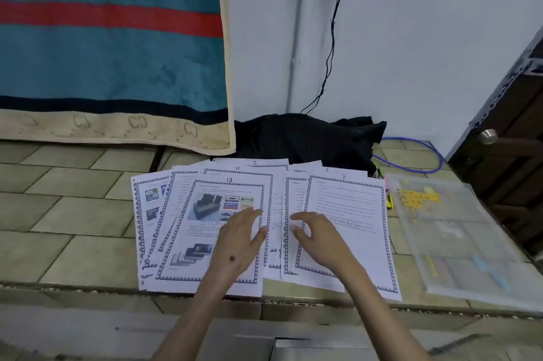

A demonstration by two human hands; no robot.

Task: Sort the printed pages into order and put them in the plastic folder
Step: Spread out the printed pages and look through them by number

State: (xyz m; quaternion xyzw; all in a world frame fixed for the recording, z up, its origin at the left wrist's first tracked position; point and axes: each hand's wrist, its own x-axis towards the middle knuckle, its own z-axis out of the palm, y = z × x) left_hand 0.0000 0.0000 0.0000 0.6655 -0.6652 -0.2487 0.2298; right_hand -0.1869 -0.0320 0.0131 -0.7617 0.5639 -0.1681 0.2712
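Paper pages [346,213] lie fanned along the counter's [73,213] front edge, folder [458,237] beside; left hand [238,243] and right hand [317,237] rest spread, gripping nothing; light, floppy, slippery — lift by edges

Printed pages [258,225] fanned in two overlapping stacks on the tiled counter [64,213], centre frame. Left stack topped by page 13 [205,231], photos plus text; right stack topped by page 7 [352,213], text only. Left hand [239,238] flat on page 13, fingers spread. Right hand [316,233] over the left edge of page 7, fingers loosely bent. Clear plastic folder [458,237] lies at right, just beside the pages. Teal blanket [111,46] hangs upper left; black cloth [305,137] behind the pages, blue cable [423,155] to its right.
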